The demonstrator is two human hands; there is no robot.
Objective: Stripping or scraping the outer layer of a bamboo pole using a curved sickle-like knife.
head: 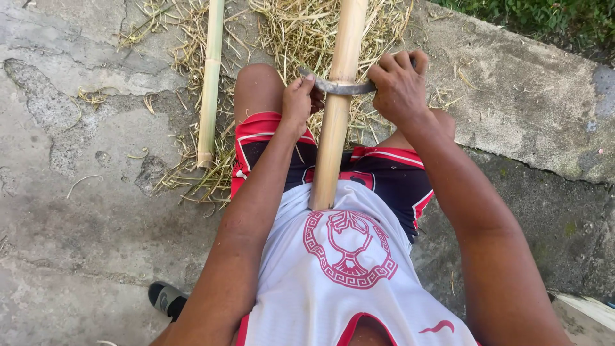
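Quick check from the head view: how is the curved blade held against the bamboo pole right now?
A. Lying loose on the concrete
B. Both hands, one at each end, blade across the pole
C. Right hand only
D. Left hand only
B: the left hand and right hand each grip one end of the curved blade, which lies across the bamboo pole.

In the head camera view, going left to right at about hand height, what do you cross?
Bare concrete → thin bamboo pole → left hand → thick bamboo pole with the curved blade laid across it → right hand → concrete slab.
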